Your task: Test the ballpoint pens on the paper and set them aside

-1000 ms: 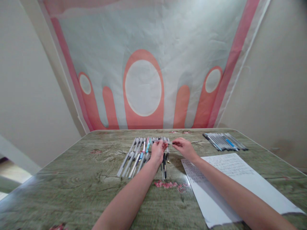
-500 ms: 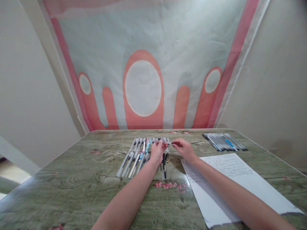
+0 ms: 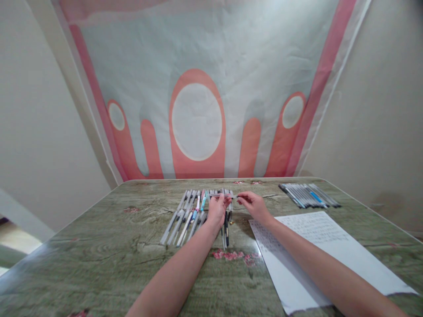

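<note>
A slim, light-coloured pen lies sideways in the air between my two hands. My left hand has its fingers closed round the pen's body. At the pen's right end, my right hand pinches the dark tip; whether it holds a separate small part is too small to tell. Below and around my left hand are rows of clear pen barrels, some with white, blue or pink parts, partly covered by the hand. Several dark, thin pen pieces lie just right of my left wrist.
Under my right forearm is a sheet of paper with handwriting. A neat row of pens, one bright blue, lies at the back right of the wood-patterned table. Behind the table hangs a pink and grey backdrop.
My hands stay almost where they were, with the pen still between them. My right fingertips have shifted very slightly at the pen's end.
</note>
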`<move>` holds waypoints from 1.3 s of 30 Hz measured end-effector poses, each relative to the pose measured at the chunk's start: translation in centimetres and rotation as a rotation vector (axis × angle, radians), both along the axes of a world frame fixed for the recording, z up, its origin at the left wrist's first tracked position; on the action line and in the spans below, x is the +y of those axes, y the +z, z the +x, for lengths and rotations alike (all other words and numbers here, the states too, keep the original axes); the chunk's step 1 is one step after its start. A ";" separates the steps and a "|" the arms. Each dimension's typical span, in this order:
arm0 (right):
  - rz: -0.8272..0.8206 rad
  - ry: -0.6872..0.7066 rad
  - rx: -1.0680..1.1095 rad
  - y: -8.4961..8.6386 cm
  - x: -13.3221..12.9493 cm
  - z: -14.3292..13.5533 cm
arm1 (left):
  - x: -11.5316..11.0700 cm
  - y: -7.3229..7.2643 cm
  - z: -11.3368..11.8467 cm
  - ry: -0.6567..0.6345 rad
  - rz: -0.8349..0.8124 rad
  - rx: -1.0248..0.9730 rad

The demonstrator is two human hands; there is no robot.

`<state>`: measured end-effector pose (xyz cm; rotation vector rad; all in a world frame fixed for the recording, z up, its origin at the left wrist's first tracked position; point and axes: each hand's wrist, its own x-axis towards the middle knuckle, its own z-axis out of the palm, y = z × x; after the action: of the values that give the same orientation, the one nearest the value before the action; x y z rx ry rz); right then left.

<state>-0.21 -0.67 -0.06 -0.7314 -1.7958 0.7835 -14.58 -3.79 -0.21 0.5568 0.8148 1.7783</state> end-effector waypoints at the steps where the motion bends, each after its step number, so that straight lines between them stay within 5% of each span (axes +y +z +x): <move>1: 0.002 0.000 -0.004 0.1 -0.1 0.0 | 0.0 0.0 0.0 -0.002 0.008 0.004; 10: 0.006 -0.094 -0.158 -0.2 0.0 0.1 | -0.3 -0.2 0.2 -0.050 0.077 0.110; 15: -0.109 -0.022 -0.140 -0.4 0.3 0.1 | -0.3 -0.3 0.2 -0.045 0.087 0.138; 22: 0.032 -0.019 -0.204 0.1 0.1 0.3 | -0.4 -0.3 0.2 -0.025 0.071 0.131; 39: -0.040 0.001 -0.217 -0.1 0.3 0.4 | -0.2 -0.5 0.3 -0.013 0.054 0.130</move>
<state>0.19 -0.41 -0.21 -0.8692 -1.9789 0.7657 -14.28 -4.04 -0.69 0.7182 0.8524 1.7702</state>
